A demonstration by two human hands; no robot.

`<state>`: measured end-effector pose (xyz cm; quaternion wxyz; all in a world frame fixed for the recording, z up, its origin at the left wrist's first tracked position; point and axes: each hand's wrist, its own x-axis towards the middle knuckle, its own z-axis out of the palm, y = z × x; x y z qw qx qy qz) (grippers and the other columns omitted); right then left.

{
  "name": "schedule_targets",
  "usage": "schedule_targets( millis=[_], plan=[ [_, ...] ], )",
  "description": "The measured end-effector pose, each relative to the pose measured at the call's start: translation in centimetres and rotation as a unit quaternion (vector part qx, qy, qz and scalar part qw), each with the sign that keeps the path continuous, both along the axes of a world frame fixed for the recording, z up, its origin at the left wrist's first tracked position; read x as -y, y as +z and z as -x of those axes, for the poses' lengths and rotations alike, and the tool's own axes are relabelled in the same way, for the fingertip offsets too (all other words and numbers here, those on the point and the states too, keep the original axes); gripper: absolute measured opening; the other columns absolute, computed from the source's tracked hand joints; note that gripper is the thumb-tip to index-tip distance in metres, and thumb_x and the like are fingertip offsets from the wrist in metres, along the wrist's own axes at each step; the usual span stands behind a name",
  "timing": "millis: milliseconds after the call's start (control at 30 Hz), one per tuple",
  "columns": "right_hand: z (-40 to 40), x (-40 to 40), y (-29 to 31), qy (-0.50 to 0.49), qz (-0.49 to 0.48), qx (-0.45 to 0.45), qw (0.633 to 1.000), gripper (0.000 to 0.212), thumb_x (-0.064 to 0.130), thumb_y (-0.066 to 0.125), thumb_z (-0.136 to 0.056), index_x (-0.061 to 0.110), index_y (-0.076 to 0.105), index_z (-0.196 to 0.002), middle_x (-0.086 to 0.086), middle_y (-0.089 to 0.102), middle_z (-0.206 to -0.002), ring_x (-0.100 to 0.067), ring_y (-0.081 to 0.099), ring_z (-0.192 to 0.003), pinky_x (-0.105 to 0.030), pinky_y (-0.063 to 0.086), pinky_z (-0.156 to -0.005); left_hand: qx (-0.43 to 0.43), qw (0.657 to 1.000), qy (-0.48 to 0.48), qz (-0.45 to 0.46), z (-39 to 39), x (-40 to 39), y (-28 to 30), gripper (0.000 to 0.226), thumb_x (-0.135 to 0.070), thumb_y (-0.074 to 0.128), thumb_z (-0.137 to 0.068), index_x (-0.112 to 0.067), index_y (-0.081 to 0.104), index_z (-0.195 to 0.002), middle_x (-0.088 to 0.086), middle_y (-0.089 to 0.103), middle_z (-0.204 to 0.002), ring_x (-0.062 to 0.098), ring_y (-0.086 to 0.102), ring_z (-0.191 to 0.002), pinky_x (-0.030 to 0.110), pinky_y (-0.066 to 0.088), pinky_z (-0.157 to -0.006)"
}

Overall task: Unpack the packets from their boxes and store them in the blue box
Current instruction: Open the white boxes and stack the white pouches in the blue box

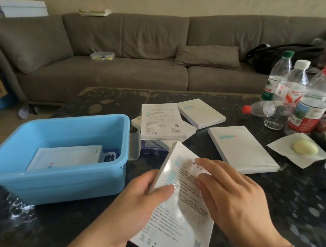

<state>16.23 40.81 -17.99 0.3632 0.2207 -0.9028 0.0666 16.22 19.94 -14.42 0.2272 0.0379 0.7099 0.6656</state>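
A white cardboard box [179, 213], wrapped in glossy clear film that catches the light, is gripped by the left hand [137, 206] and touched by the right hand [236, 202]. The blue box [48, 181] near the table's left edge is made of smooth, slightly shiny plastic, and white paper-like packets [65, 157] are seen inside it. Matt white cardboard is shown by the flat boxes [241, 148] at the table's middle. The table [302, 202] is formed of dark, polished, speckled stone. Clear, glossy plastic bottles [315, 97] stand at the far right corner. The sofa [145, 59] is covered in matt grey-brown cloth.
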Motion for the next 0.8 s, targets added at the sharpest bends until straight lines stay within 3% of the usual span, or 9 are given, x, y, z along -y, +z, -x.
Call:
schedule_targets(
  millis=[233, 300, 400, 467, 567, 700, 800],
  plan=[
    [0.2, 0.6, 0.0, 0.0, 0.014, 0.054, 0.998, 0.016, 0.023, 0.051, -0.097, 0.014, 0.063, -0.094, 0.001, 0.059, -0.118, -0.016, 0.06, -0.099, -0.022, 0.049, -0.071, 0.018, 1.0, -0.008, 0.004, 0.0, 0.3, 0.1, 0.021, -0.024, 0.054, -0.098, -0.027, 0.065, -0.115, -0.001, 0.076, -0.105, 0.018, 0.073, -0.098, 0.045, 0.056, -0.091],
    [0.3, 0.5, 0.1, -0.004, 0.035, 0.082, 0.996, 0.011, 0.02, 0.05, -0.098, 0.014, 0.06, -0.095, 0.001, 0.056, -0.117, -0.015, 0.06, -0.09, -0.02, 0.045, -0.068, 0.027, 0.999, -0.018, 0.008, 0.2, 0.6, 0.1, 0.022, -0.024, 0.054, -0.098, -0.027, 0.064, -0.117, -0.001, 0.076, -0.107, 0.018, 0.073, -0.1, 0.045, 0.055, -0.092],
    [0.4, -0.2, 0.9, -0.009, 0.14, 0.15, 0.979, 0.019, 0.026, 0.039, -0.1, 0.018, 0.055, -0.094, 0.008, 0.049, -0.115, -0.014, 0.059, -0.069, -0.022, 0.048, -0.054, 0.03, 0.999, -0.04, 0.021, 0.5, 1.2, -0.1, 0.024, -0.023, 0.055, -0.097, -0.024, 0.064, -0.119, 0.0, 0.075, -0.109, 0.02, 0.072, -0.103, 0.046, 0.054, -0.094],
    [0.4, -1.0, 1.6, 0.007, 0.226, 0.182, 0.957, 0.022, 0.033, 0.036, -0.099, 0.022, 0.051, -0.089, 0.012, 0.049, -0.114, -0.012, 0.065, -0.073, -0.024, 0.053, -0.062, 0.032, 0.998, -0.054, 0.028, 0.6, 1.8, -0.2, 0.025, -0.023, 0.057, -0.096, -0.024, 0.063, -0.12, 0.001, 0.075, -0.111, 0.021, 0.071, -0.105, 0.047, 0.053, -0.095],
    [0.4, -1.9, 2.6, 0.013, 0.358, 0.273, 0.893, 0.019, 0.029, 0.038, -0.099, 0.021, 0.054, -0.091, 0.009, 0.059, -0.114, -0.004, 0.072, -0.072, -0.02, 0.057, -0.07, 0.039, 0.995, -0.087, 0.025, 0.9, 2.6, -0.3, 0.028, -0.027, 0.062, -0.094, -0.021, 0.062, -0.122, 0.003, 0.073, -0.116, 0.023, 0.069, -0.109, 0.05, 0.05, -0.099],
    [0.4, -2.8, 3.4, 0.027, 0.467, 0.394, 0.791, 0.022, 0.029, 0.041, -0.098, 0.019, 0.06, -0.105, -0.006, 0.074, -0.086, -0.02, 0.075, -0.072, -0.037, 0.061, -0.073, 0.068, 0.987, -0.142, -0.014, 1.4, 4.0, -0.4, 0.034, -0.029, 0.068, -0.086, -0.022, 0.067, -0.12, 0.009, 0.07, -0.123, 0.028, 0.066, -0.115, 0.047, 0.051, -0.1],
    [0.4, -3.3, 3.7, 0.086, 0.563, 0.44, 0.694, 0.029, 0.034, 0.047, -0.088, 0.015, 0.067, -0.096, -0.015, 0.073, -0.091, -0.03, 0.073, -0.069, -0.038, 0.06, -0.064, 0.098, 0.976, -0.181, -0.072, 1.6, 5.0, -0.3, 0.04, -0.029, 0.076, -0.08, -0.026, 0.068, -0.119, 0.014, 0.067, -0.127, 0.033, 0.062, -0.12, 0.042, 0.054, -0.096]
  ],
)
